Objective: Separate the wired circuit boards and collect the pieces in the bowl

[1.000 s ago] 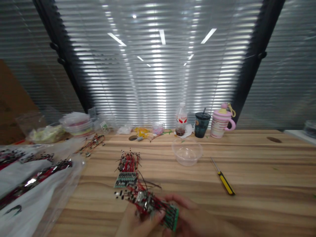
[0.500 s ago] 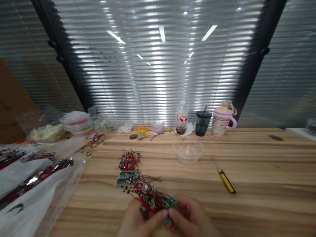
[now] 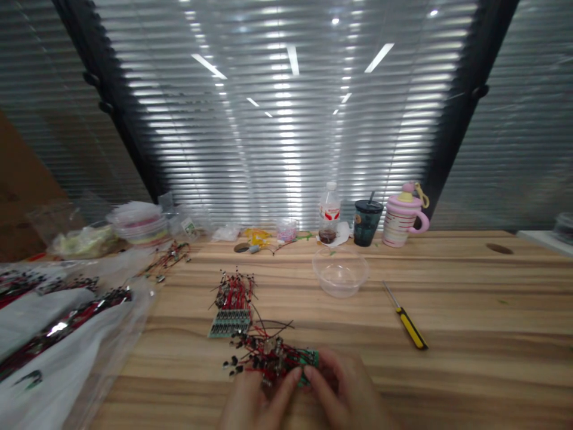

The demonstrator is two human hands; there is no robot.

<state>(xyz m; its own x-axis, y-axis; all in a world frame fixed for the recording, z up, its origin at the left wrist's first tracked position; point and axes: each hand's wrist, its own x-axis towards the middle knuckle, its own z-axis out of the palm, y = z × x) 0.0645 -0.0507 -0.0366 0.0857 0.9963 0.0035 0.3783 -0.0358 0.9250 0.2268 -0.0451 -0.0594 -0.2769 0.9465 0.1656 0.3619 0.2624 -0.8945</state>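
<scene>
Close to me at the table's near side, a green circuit board with a bundle of red and black wires is held between both hands. My left hand is closed around the wire side, its thumb at the board's edge. On the other side my right hand pinches the board, thumb tip beside the left thumb. Small black and metal parts sit on the wire ends, which point left. Just beyond lies another circuit board panel with red-wired parts. My lower fingers are partly hidden.
A clear plastic bowl and a yellow-black screwdriver lie to the right. Plastic bags of wired parts cover the left side. Along the back stand a bottle, a dark cup and a pink mug.
The held board and wire bundle have shifted and turned slightly, with the wire ends now lower at the left. Both hands keep hold of it. Everything else stays put.
</scene>
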